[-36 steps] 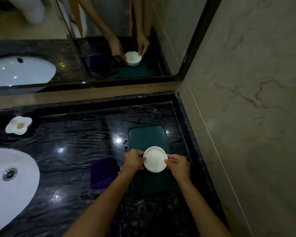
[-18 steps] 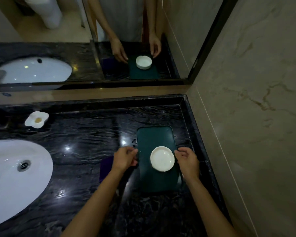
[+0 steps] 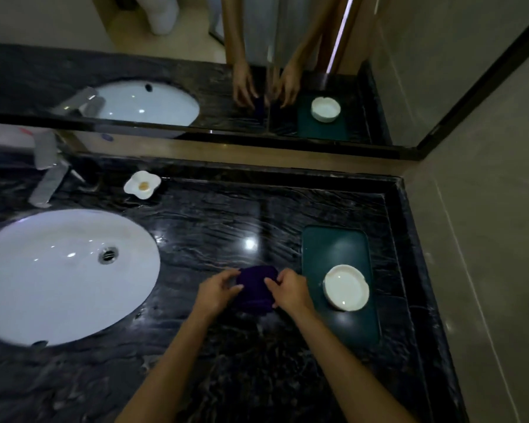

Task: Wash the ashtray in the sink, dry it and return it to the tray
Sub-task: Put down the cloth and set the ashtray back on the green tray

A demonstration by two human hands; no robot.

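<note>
Both grips, L hand point(image 3: 217, 290) & R hand point(image 3: 289, 290), pinch cloth point(image 3: 254, 288).

Lighting: dim, overhead; corners fall dark. Glare: bright spot on glossy counter point(image 3: 250, 243) at centre; small highlights in sink point(image 3: 58, 270) at 9 o'clock. Blur: faucet point(image 3: 48, 175) at 10 o'clock smeared; overall soft. Distortion: wide-angle bending of edges, strongest at 3 o'clock.

One ashtray point(image 3: 345, 286), one tray point(image 3: 336, 248), one cloth point(image 3: 255, 288).
</note>
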